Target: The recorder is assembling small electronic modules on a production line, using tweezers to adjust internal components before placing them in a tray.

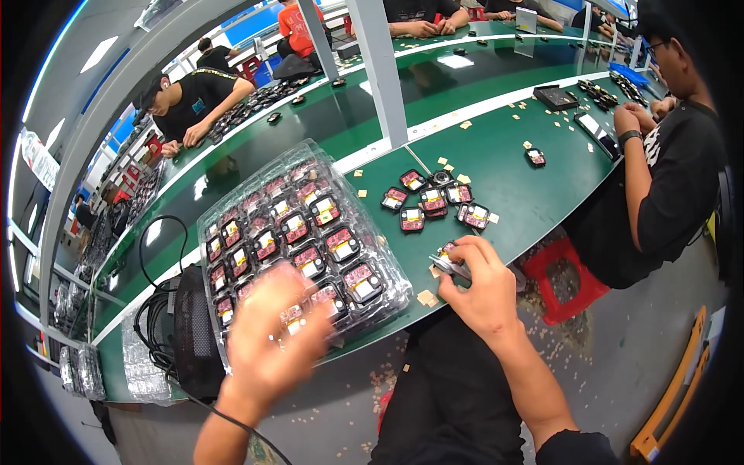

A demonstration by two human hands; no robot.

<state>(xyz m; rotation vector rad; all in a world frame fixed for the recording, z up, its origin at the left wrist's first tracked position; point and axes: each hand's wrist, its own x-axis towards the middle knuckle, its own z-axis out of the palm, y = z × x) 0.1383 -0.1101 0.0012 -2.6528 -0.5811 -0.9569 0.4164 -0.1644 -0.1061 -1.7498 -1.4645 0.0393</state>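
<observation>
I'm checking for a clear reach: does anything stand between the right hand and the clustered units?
Only one partly hidden unit shows by the right hand, near the grey object its fingers hold; beyond it, nothing visible blocks the clustered units.

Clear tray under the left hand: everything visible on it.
The tray looks like thin, glossy, see-through plastic, roughly rectangular, lying open side up on the green bench. Rows of moulded pockets hold black-rimmed units with pinkish-red, white and yellow faces. The blurred left hand hides part of its near side; contact can't be told. Layered edges hint at a stack.
</observation>
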